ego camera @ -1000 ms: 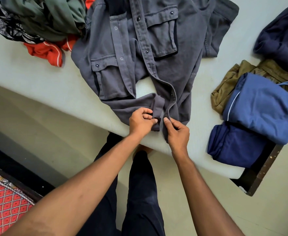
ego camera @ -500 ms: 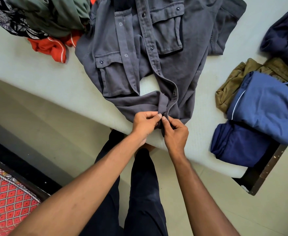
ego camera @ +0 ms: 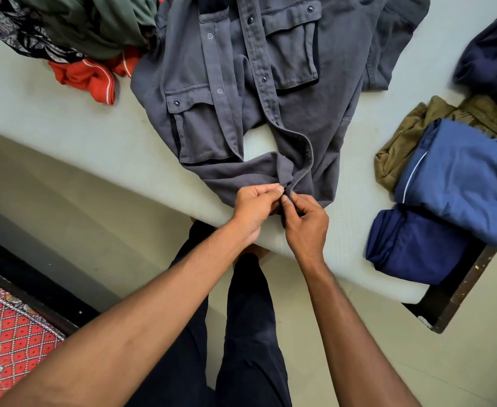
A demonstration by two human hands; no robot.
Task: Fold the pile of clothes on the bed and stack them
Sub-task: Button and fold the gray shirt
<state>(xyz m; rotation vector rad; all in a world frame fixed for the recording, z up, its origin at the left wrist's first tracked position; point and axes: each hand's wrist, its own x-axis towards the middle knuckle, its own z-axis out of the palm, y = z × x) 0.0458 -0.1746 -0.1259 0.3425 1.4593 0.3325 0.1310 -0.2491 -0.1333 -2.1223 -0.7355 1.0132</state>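
A grey shirt [ego camera: 270,83] lies front-up on the bed [ego camera: 50,113], its lower hem at the near edge and its snap placket partly open, with a patch of mattress showing through the gap. Both hands meet at the bottom of the placket. The left hand [ego camera: 254,208] has its fingers curled and pinches the hem's left flap between thumb and forefinger. The right hand [ego camera: 306,223] is curled the same way and pinches the right flap, its thumb tip touching the left hand's fingers. The fabric bunches up just above them.

At the far left of the bed sits an unfolded heap: a green garment [ego camera: 94,27] over a black-and-white patterned cloth [ego camera: 15,33] and a red one [ego camera: 86,77], touching the shirt's shoulder. To the right, well apart from the hands, are folded clothes: a blue piece [ego camera: 461,177] lying over an olive one [ego camera: 402,142] and a navy one [ego camera: 417,245]. A dark navy garment [ego camera: 493,60] lies beyond them. A red rug [ego camera: 6,333] covers the floor at lower left.
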